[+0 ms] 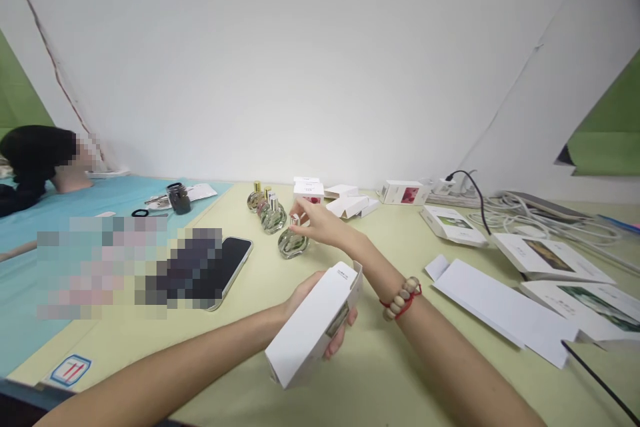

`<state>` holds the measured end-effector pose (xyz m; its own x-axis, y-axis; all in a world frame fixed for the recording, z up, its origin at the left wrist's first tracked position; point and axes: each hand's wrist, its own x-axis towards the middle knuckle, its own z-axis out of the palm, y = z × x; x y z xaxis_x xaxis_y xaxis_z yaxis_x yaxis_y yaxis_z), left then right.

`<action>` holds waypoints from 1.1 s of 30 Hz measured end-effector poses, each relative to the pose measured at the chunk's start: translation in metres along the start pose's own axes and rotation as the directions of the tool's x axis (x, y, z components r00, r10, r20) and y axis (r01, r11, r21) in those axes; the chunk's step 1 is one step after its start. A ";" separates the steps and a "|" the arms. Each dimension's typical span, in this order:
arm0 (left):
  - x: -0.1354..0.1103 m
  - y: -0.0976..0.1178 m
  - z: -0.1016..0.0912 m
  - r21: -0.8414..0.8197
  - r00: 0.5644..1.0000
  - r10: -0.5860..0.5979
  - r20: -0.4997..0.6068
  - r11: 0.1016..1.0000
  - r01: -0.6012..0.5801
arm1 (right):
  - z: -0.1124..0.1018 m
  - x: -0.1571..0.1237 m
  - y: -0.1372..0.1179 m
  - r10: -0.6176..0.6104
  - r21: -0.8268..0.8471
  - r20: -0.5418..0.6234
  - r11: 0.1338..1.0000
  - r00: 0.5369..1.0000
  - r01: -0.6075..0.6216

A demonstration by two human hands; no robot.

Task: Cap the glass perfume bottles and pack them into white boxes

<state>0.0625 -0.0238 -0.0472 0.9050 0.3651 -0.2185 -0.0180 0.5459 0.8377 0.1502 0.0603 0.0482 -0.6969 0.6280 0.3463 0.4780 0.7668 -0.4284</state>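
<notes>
My left hand [320, 317] grips an open white carton [313, 323] tilted above the yellow-green table [380, 360], its flap end pointing away from me. My right hand [320, 220] reaches forward and pinches the silver cap of a round clear perfume bottle [293, 243] that stands on the table. A beaded bracelet with a red cord [401, 298] circles my right wrist. Further back stand three more bottles in a row [267, 208], two with gold caps and one with a silver cap.
A phone [231, 267] lies face up to the left. Small white boxes [345, 199] sit at the back. Flat folded cartons [500, 310] and printed sleeves [545, 257] lie to the right, with cables [550, 217] behind. Another person sits at the blue table [45, 227] far left.
</notes>
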 end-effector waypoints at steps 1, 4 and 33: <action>-0.002 0.002 0.004 0.002 0.998 0.037 -0.057 0.999 -0.037 | -0.001 0.000 0.002 0.009 -0.005 0.025 1.000 1.000 -0.008; -0.011 0.010 0.018 0.078 0.881 0.329 -0.341 0.944 -0.322 | -0.006 -0.003 0.007 0.064 -0.081 0.087 0.995 0.994 -0.057; -0.047 0.038 -0.007 0.948 0.009 0.949 -0.316 0.315 0.036 | 0.046 -0.070 0.021 0.533 0.356 -0.609 0.846 0.588 -0.398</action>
<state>0.0164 -0.0150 -0.0081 -0.1436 0.7592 0.6349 0.4298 -0.5300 0.7310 0.1847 0.0262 -0.0238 0.1707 0.8586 0.4833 0.4913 0.3510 -0.7971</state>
